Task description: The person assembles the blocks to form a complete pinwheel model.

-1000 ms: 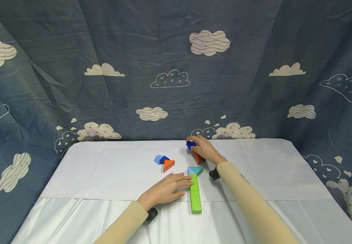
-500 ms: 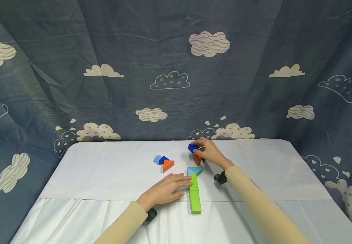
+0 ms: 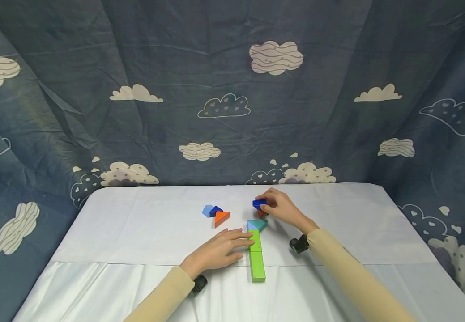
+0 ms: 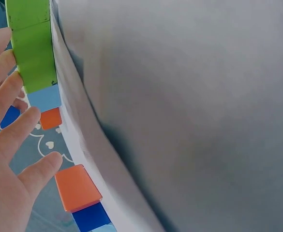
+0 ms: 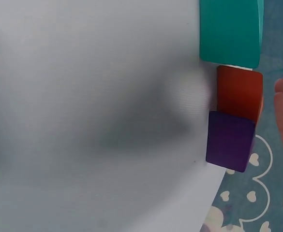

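Note:
My right hand (image 3: 283, 210) pinches a dark blue block (image 3: 258, 204) between thumb and fingers, over a red-orange block (image 5: 240, 93) that it partly covers in the head view. A purple block (image 5: 230, 141) sits against that red-orange one. Nearer to me lie a teal triangular block (image 3: 261, 224) and a light blue triangular piece (image 3: 252, 226), at the far end of two green blocks (image 3: 258, 267) in a line. My left hand (image 3: 217, 251) rests spread out, palm down, its fingertips at the side of the farther green block (image 4: 33, 58).
Left of the row, an orange triangular block (image 3: 222, 218), a dark blue block (image 3: 215, 210) and a light blue block (image 3: 206, 210) lie close together. A white cloth covers the table (image 3: 143, 223). Behind it hangs a dark curtain (image 3: 224, 134) with cloud prints.
My right hand has come toward me and slightly right with the dark blue block, from behind the red-orange block to over it. The left hand and the green blocks stay put.

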Demonstrator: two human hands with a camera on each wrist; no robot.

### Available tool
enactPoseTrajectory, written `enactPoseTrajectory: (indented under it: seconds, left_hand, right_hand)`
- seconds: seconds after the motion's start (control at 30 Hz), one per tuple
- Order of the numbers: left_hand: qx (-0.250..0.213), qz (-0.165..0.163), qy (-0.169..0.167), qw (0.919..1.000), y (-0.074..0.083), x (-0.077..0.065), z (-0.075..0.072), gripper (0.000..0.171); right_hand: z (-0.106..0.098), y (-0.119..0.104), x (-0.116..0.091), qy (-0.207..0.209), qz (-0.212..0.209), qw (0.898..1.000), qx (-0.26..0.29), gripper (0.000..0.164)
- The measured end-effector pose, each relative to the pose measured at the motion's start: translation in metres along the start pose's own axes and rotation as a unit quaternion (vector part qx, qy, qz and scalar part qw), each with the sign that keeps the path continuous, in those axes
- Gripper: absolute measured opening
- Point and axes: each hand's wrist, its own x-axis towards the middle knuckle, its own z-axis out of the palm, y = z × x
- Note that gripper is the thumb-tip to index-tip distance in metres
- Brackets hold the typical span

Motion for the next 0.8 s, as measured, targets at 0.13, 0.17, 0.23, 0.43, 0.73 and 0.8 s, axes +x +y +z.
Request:
enactPoseTrajectory:
  seconds: [0.13,0.17,0.23,0.43,0.73,0.8]
  left_hand:
    - [0.003,0.000,0.001,1.0000,0.000,0.000,0.000,0.044]
    - [0.003,-0.001,0.001,1.0000,0.000,0.000,0.000,0.044]
    - [0.003,-0.001,0.001,1.0000,0.000,0.000,0.001,0.044]
    - [0.004,0.001,0.001,1.0000,0.000,0.000,0.001,0.044]
    - [0.003,-0.003,0.001,1.0000,0.000,0.000,0.002,0.045]
    - [0.000,-0.004,0.001,1.0000,0.000,-0.001,0.002,0.045]
  right_hand:
    - [0.001,0.002,-0.005,0.000,0.001,1.000,0.014,0.026]
    - [0.001,0.003,-0.006,-0.001,0.000,1.000,0.014,0.026]
    - [0.002,0.005,-0.007,-0.003,-0.002,1.000,0.013,0.026]
    - [0.005,0.006,-0.009,-0.008,0.003,1.000,0.019,0.027]
    - [0.009,0.003,-0.006,-0.014,-0.005,1.000,0.025,0.027]
    - [0.011,0.004,-0.004,-0.014,-0.007,1.000,0.023,0.027]
